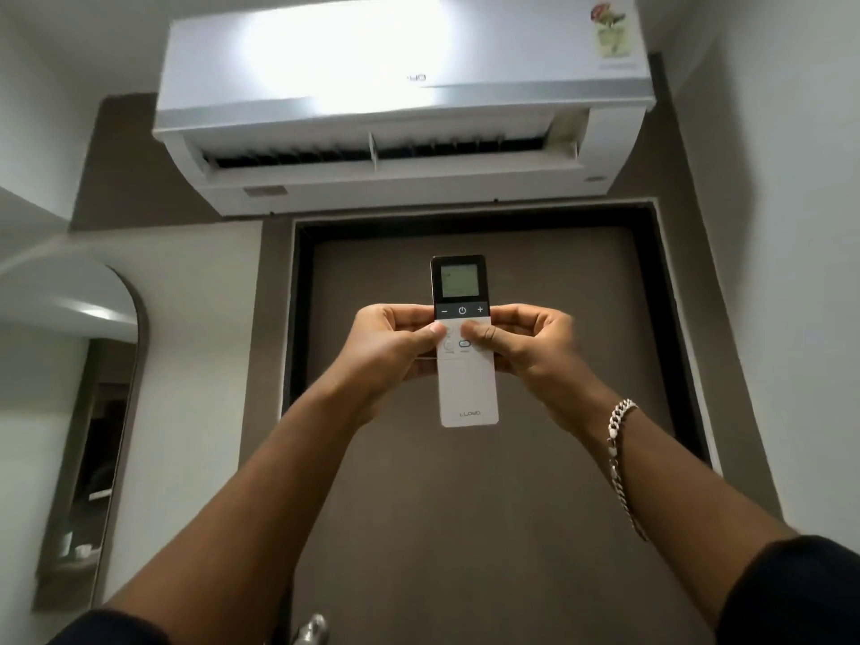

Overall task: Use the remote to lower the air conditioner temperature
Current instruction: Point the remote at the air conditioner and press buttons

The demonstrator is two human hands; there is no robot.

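Two hands held the remote (465, 346) up between us and the air conditioner (400, 100), which hung on the far wall above a dark door (488, 505). We judged it was raised so its far end faced the unit's open louvre while the screen stayed readable from below.

Our left hand (386, 351) gripped the left edge, its fingers (400, 316) curled behind the body and the thumb pressed on the white face just under the dark button strip. Our right hand (530, 351), with a chain bracelet (619, 453) on the wrist, mirrored that on the right edge, fingers wrapped around the back and thumb lying on the face near the middle. Both hands were closed on the remote; neither thumb touched the minus key (444, 311), which sat just beyond the left thumb.

The remote's long axis ran near to far, roughly upright in view, display end (459, 280) pointing toward the unit and the branded end hanging free toward us. We could not read the digits on the display. Reaching the minus key would probably call for only a short slide of the left thumb, while the right hand steadied the body
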